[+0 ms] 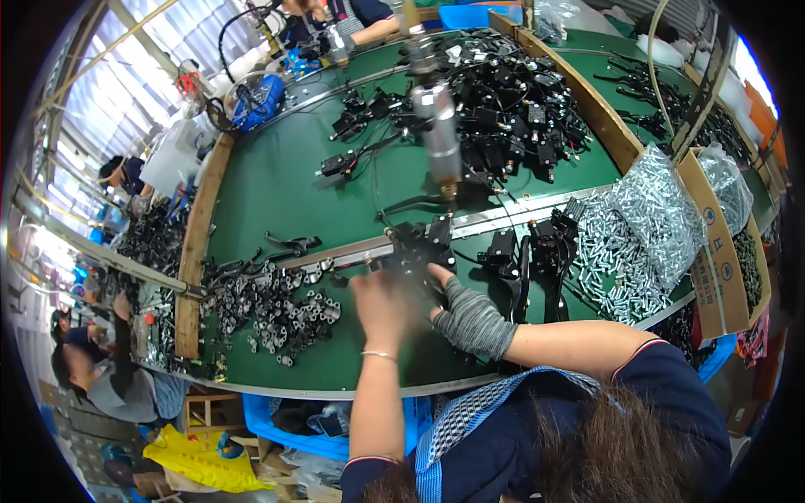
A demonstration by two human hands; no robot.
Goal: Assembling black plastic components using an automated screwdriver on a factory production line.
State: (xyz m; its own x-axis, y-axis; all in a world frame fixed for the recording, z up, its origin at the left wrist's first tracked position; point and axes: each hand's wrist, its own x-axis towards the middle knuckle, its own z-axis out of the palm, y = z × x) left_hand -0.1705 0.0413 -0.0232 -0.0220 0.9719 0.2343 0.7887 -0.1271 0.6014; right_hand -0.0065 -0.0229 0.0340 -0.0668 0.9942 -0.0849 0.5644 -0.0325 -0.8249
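In front of me a black brake lever assembly (423,243) sits at the metal strip across the green table, under the tip of a hanging power screwdriver (438,138). My right hand (476,320), in a grey fingerless glove, closes its fingers on the near right side of the assembly. Bare and smeared by motion, my left hand (381,306) is at its near left side; its fingers are too blurred to read. Small metal clamps (281,310) lie in a heap to the left. More lever assemblies (549,260) rest just right of my right hand.
A large pile of black lever assemblies (511,109) covers the far right of the table. Silver screws (616,260) spill from a plastic bag (662,210) beside a cardboard box (717,251). Wooden rails (201,251) edge the table. Other people work at the far side and left.
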